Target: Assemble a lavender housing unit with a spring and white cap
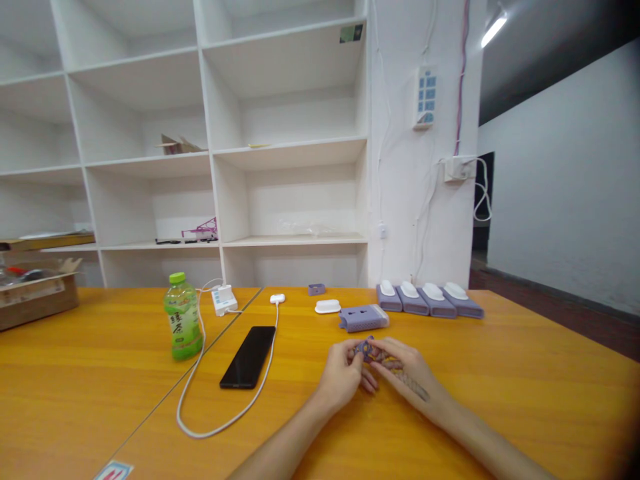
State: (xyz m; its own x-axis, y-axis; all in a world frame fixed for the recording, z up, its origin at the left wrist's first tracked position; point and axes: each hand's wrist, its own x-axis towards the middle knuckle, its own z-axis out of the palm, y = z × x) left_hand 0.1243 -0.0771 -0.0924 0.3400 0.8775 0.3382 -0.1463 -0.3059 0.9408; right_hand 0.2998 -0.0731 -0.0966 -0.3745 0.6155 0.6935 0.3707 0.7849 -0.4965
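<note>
My left hand point(341, 381) and my right hand point(417, 379) meet over the table, right of the middle of the view. Between their closed fingertips is a small purple piece point(367, 349), largely covered by the fingers. A patterned brownish strip runs along my right hand; I cannot tell whether it belongs to the piece. Just beyond my hands lies a purple sleeve-like case point(364, 319) with slots and small holes. Left of it is a white rounded part point(327, 307). Farther back sits a small purple block point(316, 289).
Several purple boxes point(441, 307) topped with white oval parts stand in a row at the back right. To the left are a black phone point(249, 357), a white cable point(193, 435), a green bottle point(183, 327) and a power strip point(224, 300). A cardboard box point(40, 300) stands far left.
</note>
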